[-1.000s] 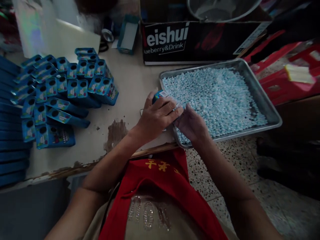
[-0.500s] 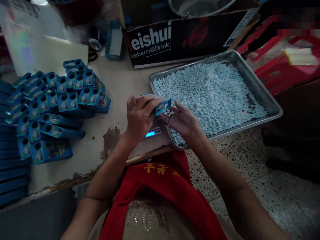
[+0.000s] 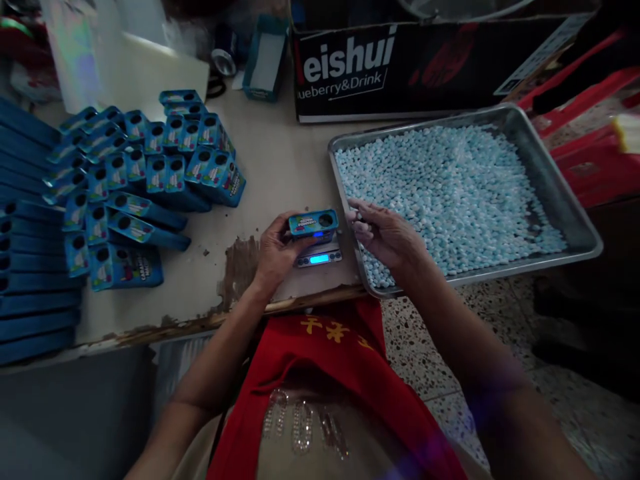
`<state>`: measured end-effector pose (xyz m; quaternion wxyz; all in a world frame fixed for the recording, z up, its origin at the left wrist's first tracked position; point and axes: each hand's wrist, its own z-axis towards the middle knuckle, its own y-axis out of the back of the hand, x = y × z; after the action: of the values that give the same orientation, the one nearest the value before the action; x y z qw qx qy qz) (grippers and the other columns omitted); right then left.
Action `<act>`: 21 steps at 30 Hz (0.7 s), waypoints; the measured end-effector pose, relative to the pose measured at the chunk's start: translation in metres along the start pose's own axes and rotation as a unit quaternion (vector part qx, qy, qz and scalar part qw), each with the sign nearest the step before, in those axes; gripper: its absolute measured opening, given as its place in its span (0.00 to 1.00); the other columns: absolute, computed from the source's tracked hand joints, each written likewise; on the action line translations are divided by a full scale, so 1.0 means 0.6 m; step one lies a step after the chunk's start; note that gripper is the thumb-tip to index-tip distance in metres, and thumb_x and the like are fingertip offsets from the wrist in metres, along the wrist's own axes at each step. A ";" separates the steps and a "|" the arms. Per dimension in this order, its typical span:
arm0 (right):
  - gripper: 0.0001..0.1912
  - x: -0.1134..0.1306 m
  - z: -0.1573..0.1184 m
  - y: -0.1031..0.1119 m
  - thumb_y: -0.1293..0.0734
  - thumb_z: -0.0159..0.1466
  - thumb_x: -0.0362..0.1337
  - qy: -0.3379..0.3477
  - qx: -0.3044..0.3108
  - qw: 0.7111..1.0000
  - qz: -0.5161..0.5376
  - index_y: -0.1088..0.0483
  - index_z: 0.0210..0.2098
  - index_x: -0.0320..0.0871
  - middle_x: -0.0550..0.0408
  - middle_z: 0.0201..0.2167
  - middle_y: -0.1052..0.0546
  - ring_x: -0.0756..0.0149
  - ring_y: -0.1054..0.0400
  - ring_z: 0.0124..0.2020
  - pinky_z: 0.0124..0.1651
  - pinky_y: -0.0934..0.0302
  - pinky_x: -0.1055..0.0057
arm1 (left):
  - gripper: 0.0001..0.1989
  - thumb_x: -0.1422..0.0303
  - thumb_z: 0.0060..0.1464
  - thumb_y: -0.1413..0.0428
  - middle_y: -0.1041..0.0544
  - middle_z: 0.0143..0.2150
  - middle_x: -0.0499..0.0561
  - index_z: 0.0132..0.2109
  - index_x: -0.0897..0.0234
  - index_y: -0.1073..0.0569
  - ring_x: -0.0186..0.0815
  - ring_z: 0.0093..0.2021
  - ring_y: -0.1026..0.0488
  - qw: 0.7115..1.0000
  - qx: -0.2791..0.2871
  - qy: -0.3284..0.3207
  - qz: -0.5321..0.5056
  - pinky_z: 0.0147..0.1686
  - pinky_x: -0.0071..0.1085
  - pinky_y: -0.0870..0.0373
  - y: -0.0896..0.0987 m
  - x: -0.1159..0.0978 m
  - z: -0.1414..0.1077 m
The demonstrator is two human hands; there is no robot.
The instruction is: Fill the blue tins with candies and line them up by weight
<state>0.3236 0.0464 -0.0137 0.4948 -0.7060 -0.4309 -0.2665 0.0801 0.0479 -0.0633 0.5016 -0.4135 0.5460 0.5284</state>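
Note:
My left hand (image 3: pixel 277 248) grips a small blue candy box (image 3: pixel 306 225) by its left end. The box stands on or just over a small digital scale (image 3: pixel 333 257), its holed top facing up; contact with the scale is hard to make out. Above the near left edge of a metal tray (image 3: pixel 525 265), my right hand (image 3: pixel 383 233) is half curled with the fingertips drawn together. A few pale candies show between its fingers. Light blue and white candies (image 3: pixel 450 193) cover most of the tray.
Many blue boxes (image 3: pixel 165 173) stand grouped on the table's left, with more stacked at the far left. Behind are a black carton (image 3: pixel 350 73), an open teal box (image 3: pixel 265 63) and a can (image 3: pixel 224 52). A red chair or stool (image 3: pixel 580 170) stands right of the tray.
My left hand has turned the box from tilted over my right palm to upright at the scale. My right hand has moved off the box and its fingers have curled in. The view has shifted.

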 end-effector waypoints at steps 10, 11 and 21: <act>0.06 0.078 -0.018 -0.077 0.19 0.69 0.40 0.054 0.100 0.976 -0.185 0.17 0.38 0.47 0.56 0.35 0.18 0.73 0.37 0.26 0.29 0.39 0.73 | 0.30 0.58 0.54 0.22 0.13 0.59 0.56 0.62 0.56 0.17 0.48 0.61 0.15 0.999 -0.036 0.002 0.025 0.67 0.47 0.18 0.092 -0.020 -0.026; 0.05 0.079 -0.017 -0.079 0.19 0.68 0.38 0.052 0.105 0.975 -0.187 0.16 0.39 0.47 0.55 0.35 0.18 0.73 0.37 0.27 0.29 0.39 0.72 | 0.28 0.60 0.53 0.23 0.13 0.57 0.56 0.60 0.56 0.17 0.48 0.60 0.15 0.998 -0.058 0.011 0.023 0.66 0.47 0.17 0.110 -0.021 -0.034; 0.07 0.054 -0.024 -0.088 0.17 0.60 0.39 0.074 0.094 0.960 -0.253 0.12 0.38 0.48 0.57 0.32 0.17 0.74 0.39 0.25 0.26 0.45 0.72 | 0.18 0.62 0.52 0.25 0.13 0.48 0.53 0.49 0.58 0.16 0.43 0.51 0.14 0.985 -0.163 0.062 0.003 0.56 0.38 0.14 0.168 -0.014 -0.068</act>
<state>0.2942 0.0513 0.0426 0.5058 -0.5023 -0.5812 -0.3926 -0.0220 0.0168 -0.0412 0.3911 -0.5205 0.4841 0.5847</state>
